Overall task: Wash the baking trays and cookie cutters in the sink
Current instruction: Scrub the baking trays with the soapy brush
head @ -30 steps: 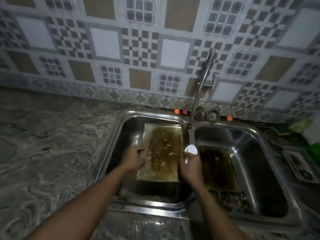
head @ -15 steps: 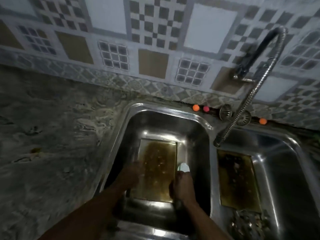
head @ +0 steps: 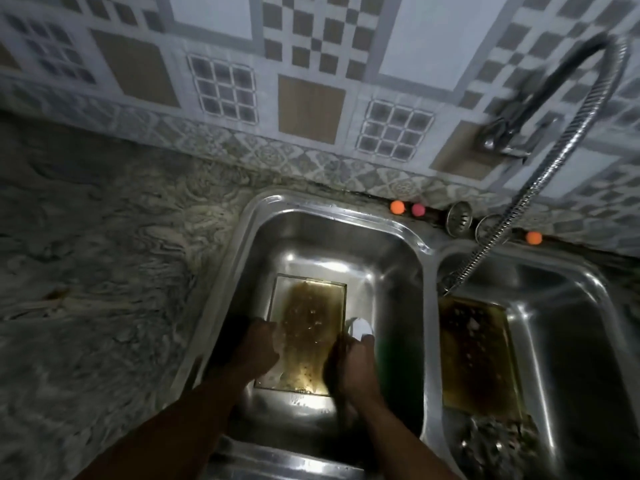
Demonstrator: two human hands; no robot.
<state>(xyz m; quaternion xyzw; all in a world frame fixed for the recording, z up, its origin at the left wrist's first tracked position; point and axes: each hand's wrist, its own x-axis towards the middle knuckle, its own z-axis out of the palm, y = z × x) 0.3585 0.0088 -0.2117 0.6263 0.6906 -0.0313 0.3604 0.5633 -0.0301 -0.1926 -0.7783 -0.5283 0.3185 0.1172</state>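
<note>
Steel double sink: its left basin holds a brown-stained rectangular metal baking tray lying flat. The left hand grips its left edge, the right hand its right edge, with a small white round object at the fingertips. A second stained tray lies in the right basin.

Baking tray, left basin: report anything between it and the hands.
Nothing visible. The left hand grips the left edge of the baking tray; the right hand is at its right edge, beside a white object.
</note>
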